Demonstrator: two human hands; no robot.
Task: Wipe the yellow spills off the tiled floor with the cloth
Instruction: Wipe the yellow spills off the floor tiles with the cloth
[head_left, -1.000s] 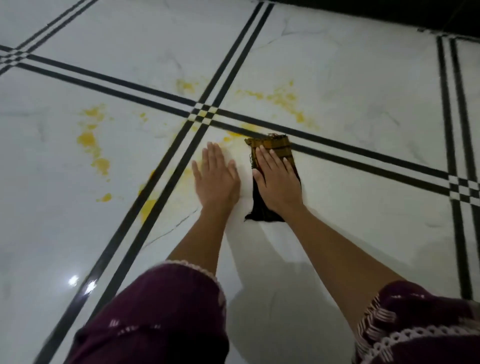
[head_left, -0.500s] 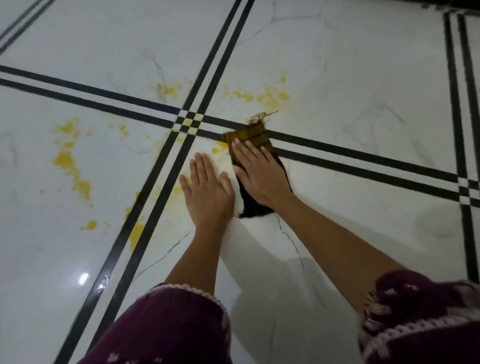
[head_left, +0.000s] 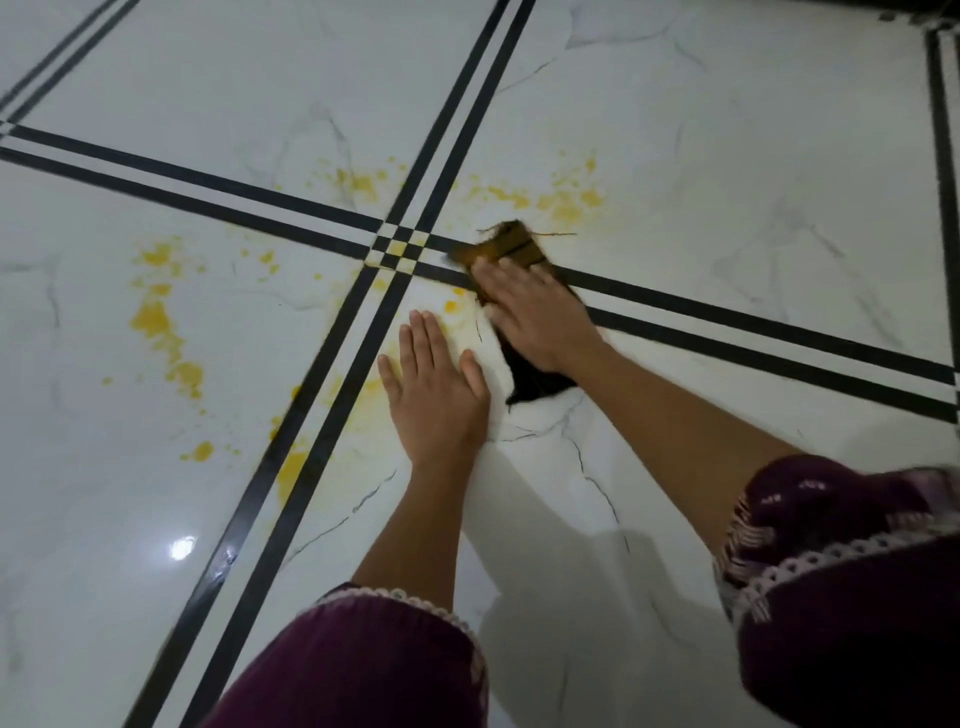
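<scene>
A dark cloth (head_left: 511, 249) with a yellow-stained front end lies across the black double line of the white tiled floor (head_left: 727, 171). My right hand (head_left: 535, 317) presses flat on top of it, fingers spread forward. My left hand (head_left: 436, 384) rests flat on the bare tile just left of the cloth, holding nothing. Yellow spills lie just beyond the cloth (head_left: 561, 202), on the far tile left of the crossing (head_left: 358, 182), in a long trail at the left (head_left: 161, 322), and along the near black line (head_left: 291, 467).
Black double stripes cross just left of the cloth at a checkered junction (head_left: 397, 249). Another stripe pair runs down the right edge (head_left: 943, 156). My maroon sleeves with pale lace trim (head_left: 831, 571) fill the lower frame. A light glare spot (head_left: 182, 548) shines on the left tile.
My right hand has pushed the cloth forward, from the near tile onto and across the black line toward the far spill. My left hand has stayed flat on the tile beside it.
</scene>
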